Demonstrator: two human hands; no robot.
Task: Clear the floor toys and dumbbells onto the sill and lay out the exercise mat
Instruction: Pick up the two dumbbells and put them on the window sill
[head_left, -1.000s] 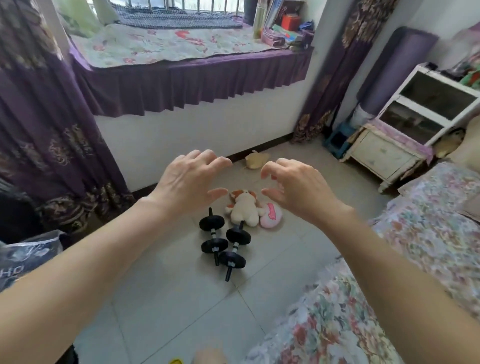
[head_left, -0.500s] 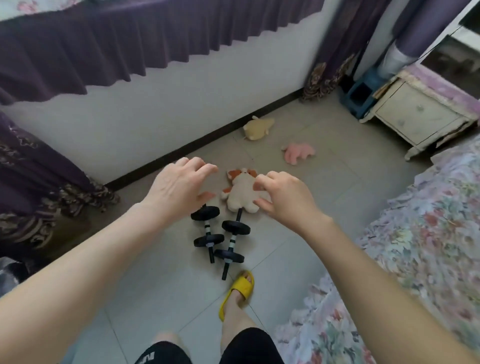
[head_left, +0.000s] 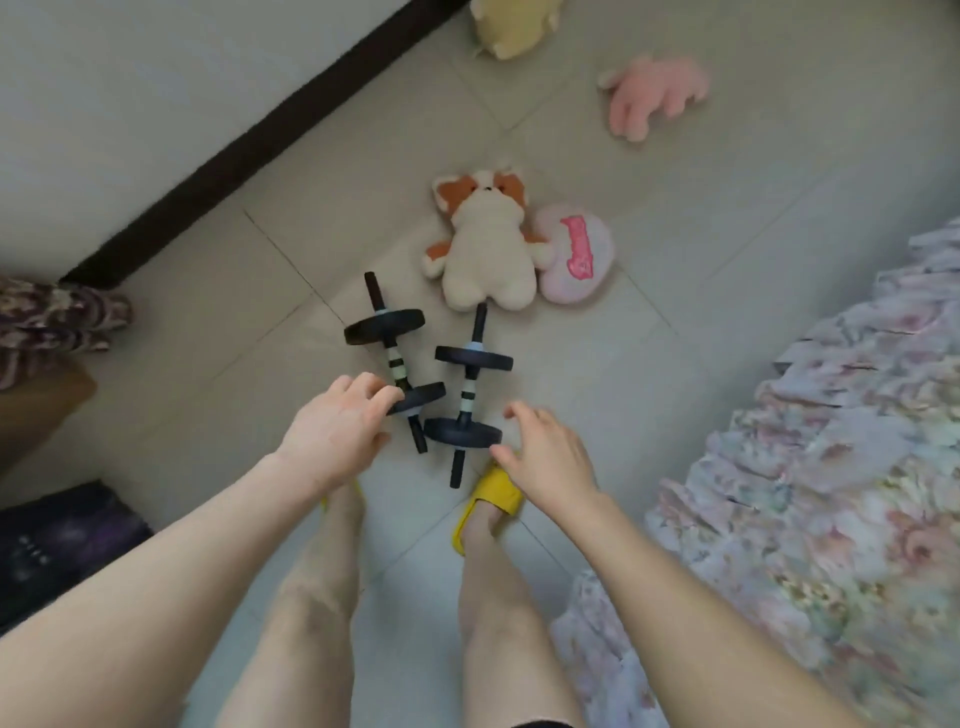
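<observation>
Far out to the left of the left hand (head_left: 340, 436), a bunched purple curtain hem (head_left: 57, 319) pools on the floor (head_left: 727, 270) below the dark skirting board (head_left: 249, 150), and a dark bag (head_left: 57, 551) sits beside the left forearm. The left hand hangs with fingers spread and loosely bent, gripping nothing; its fingertips (head_left: 387, 402) lie over the near plate of the left dumbbell (head_left: 395, 361), though whether they touch it cannot be told. That dumbbell lies slanting away ahead of the hand, and the right dumbbell (head_left: 467, 402) lies just beside it, nearly parallel, its near plate just left of the right hand (head_left: 548, 460). The right hand is likewise empty, fingers splayed and reaching forward. Both hands seem set one to each bar, which suggests the dumbbells are to be lifted as a pair. Below the hands, the person's feet in yellow slippers (head_left: 491, 501) stand just short of the bar ends. Ahead of the hands, beyond the dumbbells, a cream and orange plush animal (head_left: 488, 249) lies on its back, its foot just beside the tip of the right dumbbell, with a pink heart cushion (head_left: 576, 254) tucked against its right side. Farther ahead, a yellow plush (head_left: 514, 28) lies near the skirting and a pink plush (head_left: 657, 96) to its right. To the right of the right hand runs the floral bed cover (head_left: 831, 467). Everything remains on the floor; neither sill nor mat is in view.
</observation>
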